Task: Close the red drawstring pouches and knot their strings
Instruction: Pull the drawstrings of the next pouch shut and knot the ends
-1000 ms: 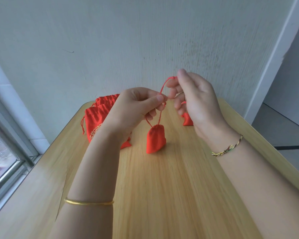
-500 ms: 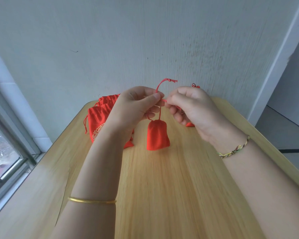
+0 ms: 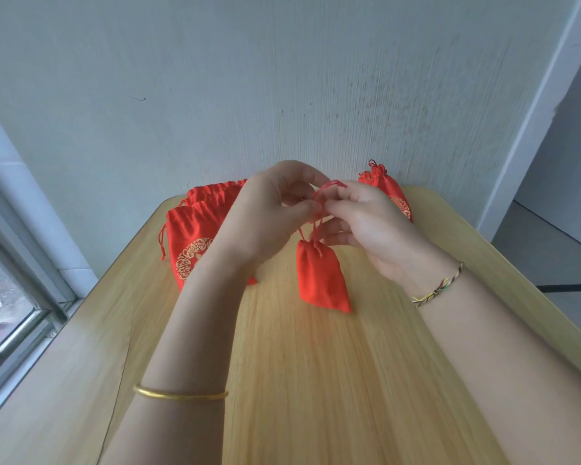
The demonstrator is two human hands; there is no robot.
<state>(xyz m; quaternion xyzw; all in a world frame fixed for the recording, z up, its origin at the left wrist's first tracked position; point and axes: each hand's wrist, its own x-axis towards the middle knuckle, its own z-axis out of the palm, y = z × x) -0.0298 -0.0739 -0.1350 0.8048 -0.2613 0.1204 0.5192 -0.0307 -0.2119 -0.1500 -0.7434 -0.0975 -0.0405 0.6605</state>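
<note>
both hands, left hand point(image 3: 269, 213) and right hand point(image 3: 366, 223), pinch the strings point(image 3: 319, 209) at frame centre; the closed pouch point(image 3: 321, 280) hangs directly below, long axis nearly vertical.

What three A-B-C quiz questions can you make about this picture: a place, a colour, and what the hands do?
1. Where is the pile of pouches? A) on the table B) on the floor C) on the windowsill
2. Colour of the bangle? A) blue B) gold C) black
3. The left hand and right hand are: A) flat B) waving C) pinching the string
Answers: A, it lies on the wood; B, it shines yellow; C, both hold it where they meet.
</note>
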